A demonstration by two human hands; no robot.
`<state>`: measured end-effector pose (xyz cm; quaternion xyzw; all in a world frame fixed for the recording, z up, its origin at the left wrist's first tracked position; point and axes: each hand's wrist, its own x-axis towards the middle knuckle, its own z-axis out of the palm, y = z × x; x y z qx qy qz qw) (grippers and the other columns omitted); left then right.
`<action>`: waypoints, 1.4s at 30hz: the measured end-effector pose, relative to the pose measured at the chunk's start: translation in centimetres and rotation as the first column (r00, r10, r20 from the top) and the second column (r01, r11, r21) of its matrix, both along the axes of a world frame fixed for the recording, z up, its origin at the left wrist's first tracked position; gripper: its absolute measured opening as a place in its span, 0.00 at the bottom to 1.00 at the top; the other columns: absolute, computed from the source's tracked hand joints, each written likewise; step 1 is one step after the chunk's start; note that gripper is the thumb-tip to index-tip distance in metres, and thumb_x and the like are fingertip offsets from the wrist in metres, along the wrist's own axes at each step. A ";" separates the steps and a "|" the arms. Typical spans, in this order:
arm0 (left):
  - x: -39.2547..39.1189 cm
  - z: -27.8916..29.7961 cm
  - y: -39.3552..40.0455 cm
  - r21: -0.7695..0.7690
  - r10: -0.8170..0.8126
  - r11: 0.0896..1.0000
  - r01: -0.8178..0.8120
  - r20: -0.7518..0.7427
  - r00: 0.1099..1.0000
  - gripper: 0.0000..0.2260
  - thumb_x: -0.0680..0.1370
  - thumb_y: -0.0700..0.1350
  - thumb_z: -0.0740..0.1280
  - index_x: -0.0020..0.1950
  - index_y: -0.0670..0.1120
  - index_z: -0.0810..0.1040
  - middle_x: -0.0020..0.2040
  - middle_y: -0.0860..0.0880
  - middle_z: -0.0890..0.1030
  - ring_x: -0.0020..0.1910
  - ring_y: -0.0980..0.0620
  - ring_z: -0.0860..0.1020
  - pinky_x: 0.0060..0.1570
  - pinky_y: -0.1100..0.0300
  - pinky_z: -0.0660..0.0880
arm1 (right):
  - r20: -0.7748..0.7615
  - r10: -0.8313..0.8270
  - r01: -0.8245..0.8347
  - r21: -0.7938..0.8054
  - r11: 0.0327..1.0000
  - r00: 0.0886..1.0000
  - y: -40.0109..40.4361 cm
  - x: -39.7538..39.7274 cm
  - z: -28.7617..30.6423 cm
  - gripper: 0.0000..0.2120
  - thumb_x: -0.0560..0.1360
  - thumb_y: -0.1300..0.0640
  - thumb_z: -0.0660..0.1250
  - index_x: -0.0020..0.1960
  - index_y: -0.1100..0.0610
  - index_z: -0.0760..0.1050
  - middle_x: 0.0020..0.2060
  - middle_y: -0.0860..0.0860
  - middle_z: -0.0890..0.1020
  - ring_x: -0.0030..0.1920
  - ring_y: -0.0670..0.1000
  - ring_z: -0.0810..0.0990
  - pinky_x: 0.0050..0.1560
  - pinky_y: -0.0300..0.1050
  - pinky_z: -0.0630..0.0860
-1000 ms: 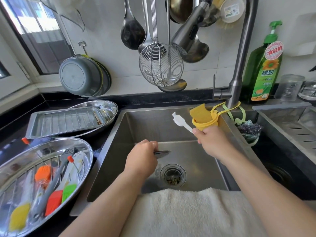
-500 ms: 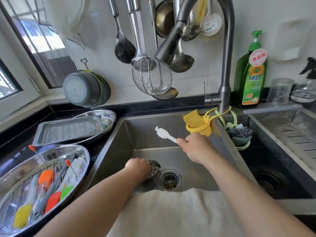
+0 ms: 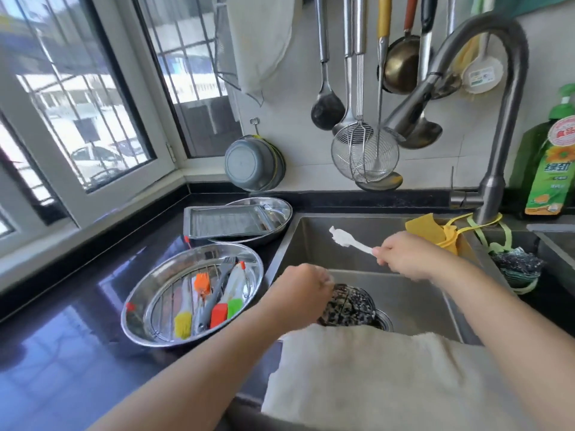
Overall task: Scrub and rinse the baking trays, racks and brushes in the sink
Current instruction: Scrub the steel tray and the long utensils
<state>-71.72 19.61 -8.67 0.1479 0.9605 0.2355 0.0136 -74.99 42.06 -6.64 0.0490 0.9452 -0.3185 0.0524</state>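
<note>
My right hand [image 3: 404, 255] grips the handle of a white brush [image 3: 345, 239] held over the steel sink [image 3: 413, 293]. My left hand [image 3: 303, 286] holds a dark sink strainer basket [image 3: 350, 306] just above the drain [image 3: 383, 320]. On the black counter to the left, a round steel basin [image 3: 140, 318] holds a wire rack [image 3: 161, 303] and several silicone brushes [image 3: 217, 312] in yellow, orange, red and green. Behind it a rectangular ribbed baking tray [image 3: 230, 220] lies in an oval steel dish [image 3: 280, 209].
A white towel [image 3: 389, 377] covers the sink's front edge. The faucet [image 3: 497, 150] arches over the sink's right side, with a yellow holder [image 3: 435, 233] and a scouring pad [image 3: 518, 264] hung at its base. Ladles and a wire skimmer [image 3: 364, 154] hang on the wall. A green soap bottle [image 3: 550, 169] stands far right.
My left hand lifted the strainer basket out of the drain and now holds it slightly left of it. The view swung left, and my right hand kept the white brush raised.
</note>
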 end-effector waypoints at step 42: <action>-0.3 -1.3 -22.1 0.638 0.696 0.343 -0.689 0.320 0.643 0.17 0.85 0.48 0.63 0.38 0.42 0.73 0.32 0.47 0.71 0.34 0.45 0.72 0.42 0.51 0.70 | -0.155 0.007 -0.049 -0.271 0.961 0.988 -15.7 4.8 2.2 0.15 0.83 0.52 0.62 0.43 0.57 0.80 0.34 0.52 0.77 0.31 0.51 0.69 0.31 0.43 0.64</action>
